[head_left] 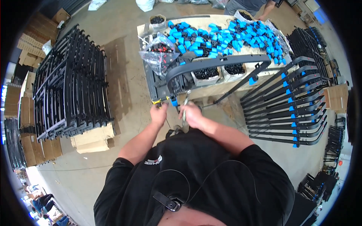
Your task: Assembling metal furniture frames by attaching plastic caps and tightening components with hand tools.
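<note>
A black curved tubular frame [226, 60] rests on the near side of the workbench, with a blue plastic bracket [174, 101] at its near left end. My left hand [158, 113] is just left of that bracket, its fingers closed on a yellow-and-black hand tool [160, 101] that points toward the tube. To the right of the bracket, my right hand [192, 114] is wrapped round a long silver wrench-like tool [185, 102], whose upper end reaches up beside the frame. The exact contact between tools and bracket is too small to tell.
Blue plastic parts [226, 37] cover the workbench [211, 91]. White containers of small black pieces [206, 73] stand among them, near a clear plastic bag [160, 56]. Black frames [71, 86] are stacked at left; curved frames with blue brackets [288, 109] stand at right. Another person [249, 5] is across the bench.
</note>
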`<action>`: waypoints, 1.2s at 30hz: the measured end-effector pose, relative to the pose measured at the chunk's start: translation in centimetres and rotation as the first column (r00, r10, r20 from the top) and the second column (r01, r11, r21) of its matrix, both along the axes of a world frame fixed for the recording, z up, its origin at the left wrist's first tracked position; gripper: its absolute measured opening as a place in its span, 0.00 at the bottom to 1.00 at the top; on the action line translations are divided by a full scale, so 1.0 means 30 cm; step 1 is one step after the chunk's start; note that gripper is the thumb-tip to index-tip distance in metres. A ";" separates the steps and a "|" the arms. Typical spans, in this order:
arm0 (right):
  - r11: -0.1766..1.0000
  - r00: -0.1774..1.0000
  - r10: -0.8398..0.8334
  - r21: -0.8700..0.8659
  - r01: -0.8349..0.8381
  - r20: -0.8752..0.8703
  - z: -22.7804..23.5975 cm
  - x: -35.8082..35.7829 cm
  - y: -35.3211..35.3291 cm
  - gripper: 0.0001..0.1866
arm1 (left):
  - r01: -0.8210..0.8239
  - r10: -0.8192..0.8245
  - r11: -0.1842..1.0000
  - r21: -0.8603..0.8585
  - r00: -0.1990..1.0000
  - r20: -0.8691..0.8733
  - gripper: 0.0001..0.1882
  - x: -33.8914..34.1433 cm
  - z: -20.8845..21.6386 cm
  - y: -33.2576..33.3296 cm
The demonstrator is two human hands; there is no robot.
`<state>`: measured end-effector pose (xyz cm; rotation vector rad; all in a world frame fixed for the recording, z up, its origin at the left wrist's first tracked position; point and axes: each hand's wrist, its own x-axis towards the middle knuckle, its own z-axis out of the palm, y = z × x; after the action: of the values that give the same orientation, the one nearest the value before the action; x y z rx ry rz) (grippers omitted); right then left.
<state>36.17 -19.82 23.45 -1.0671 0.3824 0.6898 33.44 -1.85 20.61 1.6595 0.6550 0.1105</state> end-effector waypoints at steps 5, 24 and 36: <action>0.980 0.984 -0.169 -0.111 0.163 -0.056 -0.030 0.067 -0.215 0.06 | -0.032 -0.002 0.904 -0.427 0.997 -0.078 0.06 0.060 0.121 0.017; 0.899 0.919 0.270 -0.418 -0.134 0.288 0.212 0.136 -0.867 0.33 | 0.395 -0.410 0.905 0.159 0.910 0.070 0.09 -0.017 0.498 -0.347; 0.992 0.976 0.027 0.113 -0.053 0.217 0.332 0.352 -1.332 0.26 | 0.670 -0.739 0.593 0.446 0.673 -0.029 0.21 0.361 0.589 -1.349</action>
<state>46.74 -59.79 33.40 -1.0275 0.1316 0.6177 44.26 -42.32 38.30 2.2015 -0.2320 -0.2135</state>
